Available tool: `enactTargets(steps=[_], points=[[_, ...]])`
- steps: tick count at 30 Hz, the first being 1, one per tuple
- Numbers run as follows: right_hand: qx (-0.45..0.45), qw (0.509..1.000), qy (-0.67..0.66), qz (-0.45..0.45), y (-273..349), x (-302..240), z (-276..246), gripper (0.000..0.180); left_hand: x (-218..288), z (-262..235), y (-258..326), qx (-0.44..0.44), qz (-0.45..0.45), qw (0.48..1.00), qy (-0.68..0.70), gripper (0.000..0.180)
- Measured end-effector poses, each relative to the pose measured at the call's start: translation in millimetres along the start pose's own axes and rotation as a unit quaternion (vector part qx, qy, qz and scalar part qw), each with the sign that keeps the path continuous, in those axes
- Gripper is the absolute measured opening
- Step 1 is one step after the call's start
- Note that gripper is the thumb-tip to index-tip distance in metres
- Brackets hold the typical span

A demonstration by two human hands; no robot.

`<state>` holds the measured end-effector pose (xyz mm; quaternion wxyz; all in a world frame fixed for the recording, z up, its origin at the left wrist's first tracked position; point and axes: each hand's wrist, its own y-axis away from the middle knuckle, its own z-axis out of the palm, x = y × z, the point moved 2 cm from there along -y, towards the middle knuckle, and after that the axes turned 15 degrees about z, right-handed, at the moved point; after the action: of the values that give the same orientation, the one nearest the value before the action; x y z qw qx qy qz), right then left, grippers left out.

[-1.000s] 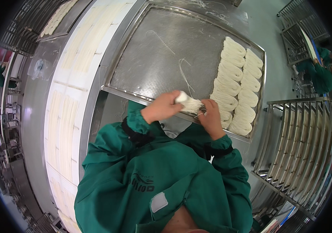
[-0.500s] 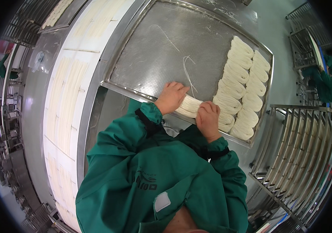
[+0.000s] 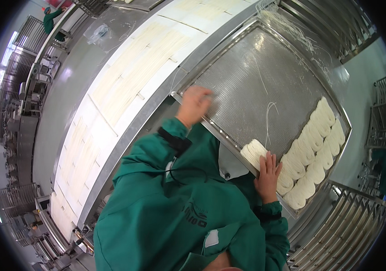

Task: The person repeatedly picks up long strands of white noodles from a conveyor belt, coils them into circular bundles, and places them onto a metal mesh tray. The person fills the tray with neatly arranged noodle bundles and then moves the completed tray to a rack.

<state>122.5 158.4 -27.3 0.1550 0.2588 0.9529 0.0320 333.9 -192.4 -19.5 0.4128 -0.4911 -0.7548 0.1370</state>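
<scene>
A bundle of pale noodles [image 3: 254, 150] lies folded at the near edge of the metal mesh tray [image 3: 233, 86]. My right hand [image 3: 268, 176] rests on the bundle's right end, its fingers stretched out and lying flat. Away from the noodles, my left hand [image 3: 194, 105] is over the tray's near left corner. Motion blurs its fingers, and no noodles show in it. Two rows of folded noodle bundles [image 3: 308, 140] fill the right side of the tray. A few loose strands [image 3: 268, 118] lie on the mesh.
Left of the tray runs a white conveyor belt [image 3: 107, 97] with long flat noodle strands. Scraps of noodle [image 3: 283, 25] lie beyond the tray. A rack of stacked trays [image 3: 344, 226] stands at the lower right. Another person [image 3: 50, 21] works at the far left.
My left hand has let go of the noodle bundle and moved left. My right hand has flattened its fingers on the bundle. The view has turned leftward.
</scene>
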Motion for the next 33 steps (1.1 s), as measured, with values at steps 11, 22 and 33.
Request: enactTargets(steps=[11,22,33], points=[[-0.018,0.999,0.016,0.028,-1,7,-18,0.092,-242,-132,-56,-0.128,-0.394,0.864,-0.286,0.087],[0.06,0.971,-0.23,-0.041,-79,-38,-61,0.105,-157,-10,-115,-0.108,-0.186,0.975,0.063,0.028],[0.244,0.915,-0.319,-0.032,-146,-74,-71,0.083,129,62,-134,-0.149,-0.203,0.702,0.667,0.018]])
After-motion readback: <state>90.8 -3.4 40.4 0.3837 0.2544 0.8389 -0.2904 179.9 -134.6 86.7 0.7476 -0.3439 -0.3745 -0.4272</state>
